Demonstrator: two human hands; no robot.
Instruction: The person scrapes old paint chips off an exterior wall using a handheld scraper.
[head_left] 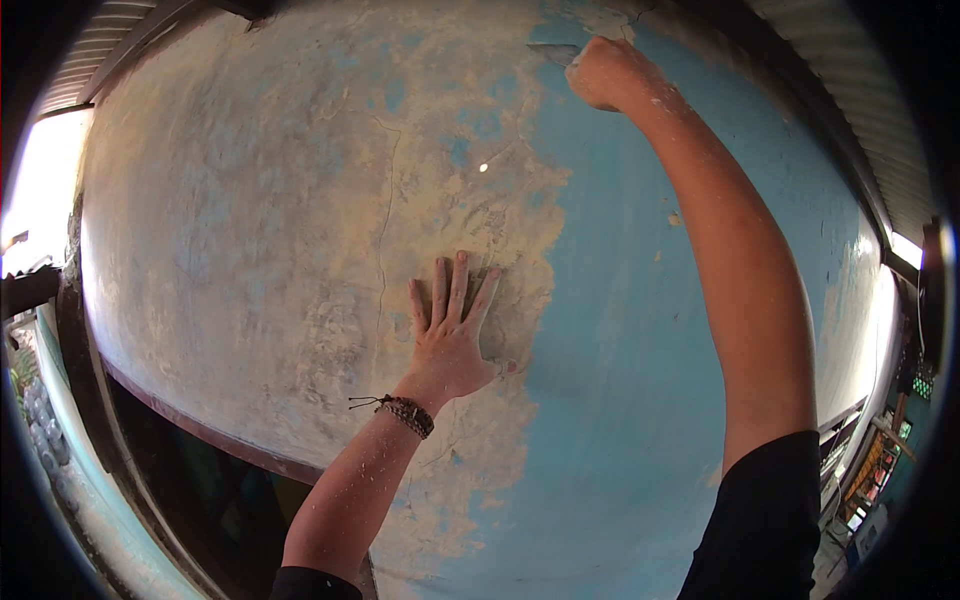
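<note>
A wall (620, 300) fills the middle of the view, with blue paint on its right part and bare, patchy beige-grey plaster on its left. My left hand (452, 340) lies flat against the bare plaster with its fingers spread, a braided bracelet (408, 415) on the wrist. High up, my right hand (608, 74) is closed round a scraper (556, 52), whose thin grey blade points left near the ragged edge of the blue paint. Its handle is hidden in my fist. Pale flakes dot both forearms.
Corrugated roofing (850, 60) slopes overhead at the right, and a dark beam runs along the wall's top. A dark opening (215, 480) lies below the wall's lower left edge. Assorted items (875, 470) stand at the far right. A thin crack (383, 240) runs down the plaster.
</note>
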